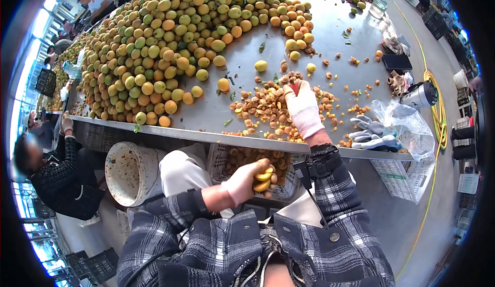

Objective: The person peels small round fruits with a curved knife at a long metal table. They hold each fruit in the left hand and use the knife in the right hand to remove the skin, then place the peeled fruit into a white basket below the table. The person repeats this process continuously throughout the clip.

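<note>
My left hand is closed around yellow apricot halves, above a white crate by my knees with more cut fruit in it. At the table's near edge, my gloved right hand is closed on a thin tool with a red handle; its far end is hard to make out. Around that hand lies a heap of brown pits and fruit scraps. Beyond, a large pile of whole green and orange apricots covers the left of the metal table.
A stained white bucket stands left of my knees. Grey gloves, a plastic bag, a tumbler and a dark phone lie along the right edge. Another person sits at the left.
</note>
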A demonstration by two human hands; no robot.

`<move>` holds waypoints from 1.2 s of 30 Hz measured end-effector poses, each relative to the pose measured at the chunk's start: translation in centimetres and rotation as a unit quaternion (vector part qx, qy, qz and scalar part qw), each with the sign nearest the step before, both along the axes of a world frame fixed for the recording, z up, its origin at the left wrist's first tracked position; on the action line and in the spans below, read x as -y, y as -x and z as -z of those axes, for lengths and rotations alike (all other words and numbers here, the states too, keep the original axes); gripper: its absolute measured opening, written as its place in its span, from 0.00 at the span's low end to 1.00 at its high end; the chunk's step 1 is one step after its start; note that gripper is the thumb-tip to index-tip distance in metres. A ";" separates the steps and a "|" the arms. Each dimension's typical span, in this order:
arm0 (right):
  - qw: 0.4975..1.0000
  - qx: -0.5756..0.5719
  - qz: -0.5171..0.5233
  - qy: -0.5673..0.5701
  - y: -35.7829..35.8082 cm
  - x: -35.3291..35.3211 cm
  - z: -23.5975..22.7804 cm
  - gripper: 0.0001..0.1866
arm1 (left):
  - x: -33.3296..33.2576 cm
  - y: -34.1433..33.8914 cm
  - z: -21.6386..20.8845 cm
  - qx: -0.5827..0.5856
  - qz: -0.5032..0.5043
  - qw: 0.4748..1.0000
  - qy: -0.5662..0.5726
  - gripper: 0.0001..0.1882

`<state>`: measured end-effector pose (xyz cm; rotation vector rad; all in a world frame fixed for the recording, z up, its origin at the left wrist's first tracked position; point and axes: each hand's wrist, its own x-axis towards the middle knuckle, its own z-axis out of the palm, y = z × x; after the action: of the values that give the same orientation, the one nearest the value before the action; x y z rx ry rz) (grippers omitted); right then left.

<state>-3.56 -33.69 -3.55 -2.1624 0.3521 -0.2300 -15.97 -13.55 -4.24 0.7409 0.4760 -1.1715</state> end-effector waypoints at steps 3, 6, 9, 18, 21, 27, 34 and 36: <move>1.000 0.007 -0.012 -0.008 -0.2 0.7 1.0 0.18 | -0.7 1.2 2.0 -0.067 -0.192 0.978 0.038 0.15; 0.996 0.025 -0.034 -0.082 -0.2 0.6 1.4 0.17 | -2.0 0.7 2.9 -0.049 -0.232 0.971 0.032 0.19; 0.993 0.027 -0.042 -0.108 0.0 0.8 0.9 0.18 | -3.1 -0.7 0.5 0.078 -0.101 0.992 -0.016 0.16; 0.998 0.036 -0.039 0.045 0.8 0.1 -0.9 0.18 | -3.6 -20.0 -4.3 0.532 0.218 0.468 -0.671 0.34; 0.998 0.037 -0.017 0.055 0.8 -0.5 -1.0 0.18 | -3.0 -22.1 -3.0 0.455 0.299 0.514 -0.663 0.35; 0.978 0.032 -0.097 -0.180 1.0 -0.8 -2.0 0.16 | -3.7 -22.2 0.2 0.532 0.011 0.725 -0.438 0.20; 0.963 0.185 -0.138 -0.136 1.9 -2.8 -0.9 0.15 | -1.1 -15.2 -2.3 0.417 -0.157 0.893 0.066 0.26; 0.959 0.235 -0.128 -0.087 2.3 -3.3 -1.3 0.15 | -0.8 -14.1 -2.2 0.413 -0.150 0.896 0.055 0.27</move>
<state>-5.89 -30.40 -2.22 -1.8822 -0.1746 -0.5311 -1.85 -12.80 -2.01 0.9479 -0.1915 -0.5046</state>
